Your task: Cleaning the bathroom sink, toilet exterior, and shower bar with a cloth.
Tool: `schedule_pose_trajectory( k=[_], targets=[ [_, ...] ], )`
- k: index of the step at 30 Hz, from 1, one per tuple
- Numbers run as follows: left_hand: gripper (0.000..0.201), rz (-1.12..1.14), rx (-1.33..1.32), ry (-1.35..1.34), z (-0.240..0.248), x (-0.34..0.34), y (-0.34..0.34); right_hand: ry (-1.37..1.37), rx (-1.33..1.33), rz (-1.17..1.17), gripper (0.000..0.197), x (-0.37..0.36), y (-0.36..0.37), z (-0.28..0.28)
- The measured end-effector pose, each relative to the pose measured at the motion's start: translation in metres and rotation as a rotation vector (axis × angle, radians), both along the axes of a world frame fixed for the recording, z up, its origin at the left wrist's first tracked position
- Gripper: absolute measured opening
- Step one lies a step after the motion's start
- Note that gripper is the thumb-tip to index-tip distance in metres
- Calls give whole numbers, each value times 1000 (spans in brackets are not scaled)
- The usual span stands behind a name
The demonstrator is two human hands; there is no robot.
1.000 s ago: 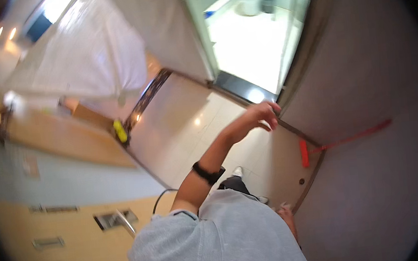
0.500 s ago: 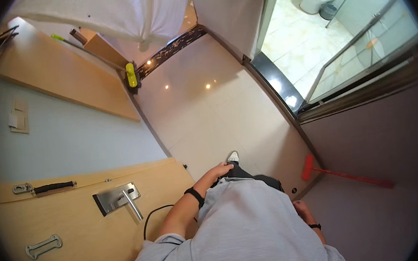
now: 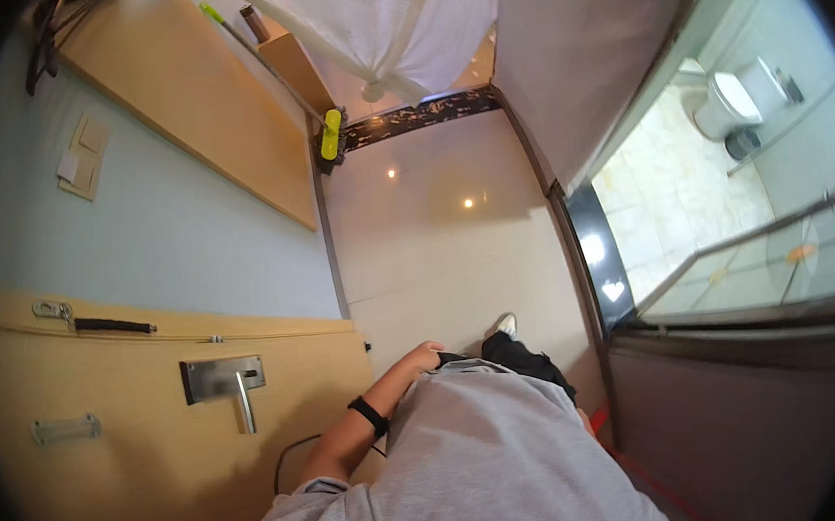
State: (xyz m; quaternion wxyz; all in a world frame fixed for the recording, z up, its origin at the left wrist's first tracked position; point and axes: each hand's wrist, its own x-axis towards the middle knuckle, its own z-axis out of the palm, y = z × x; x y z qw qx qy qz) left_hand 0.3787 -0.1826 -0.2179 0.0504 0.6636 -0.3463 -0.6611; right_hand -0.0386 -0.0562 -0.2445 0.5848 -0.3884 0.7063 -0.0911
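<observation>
My left hand (image 3: 428, 353) hangs at my left side by my dark trousers (image 3: 528, 362). Its fingers look loose and partly stretched, and nothing shows in it. A black band (image 3: 368, 416) goes around that forearm. To the left of the hand is a wooden door (image 3: 298, 372) with a metal lever handle (image 3: 244, 400) on a silver plate. My right hand is almost wholly behind my grey shirt (image 3: 486, 445); only a sliver of skin shows at the shirt's right edge, so its fingers are hidden. One light shoe (image 3: 507, 324) is forward on the tiles.
Pale floor tiles (image 3: 437, 249) run ahead to a dark threshold strip (image 3: 424, 119) under a white curtain (image 3: 404, 21). A yellow-green mop head (image 3: 331, 134) leans by the left wall. On the right, a doorway opens onto a toilet (image 3: 732, 102). Something red (image 3: 599, 420) lies beside me.
My view has turned to the right, so the room has shifted. My right hand has gone mostly behind the shirt. The left hand is still at my side.
</observation>
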Motion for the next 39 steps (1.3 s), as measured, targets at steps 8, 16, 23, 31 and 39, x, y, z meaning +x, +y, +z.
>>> schedule_pose_trajectory(
  k=[8,16,23,31,39],
  targets=[
    [41,229,-211,-59,-3,-9,-33,-46,-68,334,32,-28,-147,0],
    [56,483,-339,10,-7,39,-56,75,-84,531,32,-19,-307,25],
    [93,376,-176,-182,9,103,-139,137,-171,523,32,54,-406,57],
    [93,671,-32,-23,16,124,-144,28,-286,770,31,185,-493,101],
    [61,945,40,-399,48,73,-102,-85,-348,1527,31,318,-614,123]
  ],
)
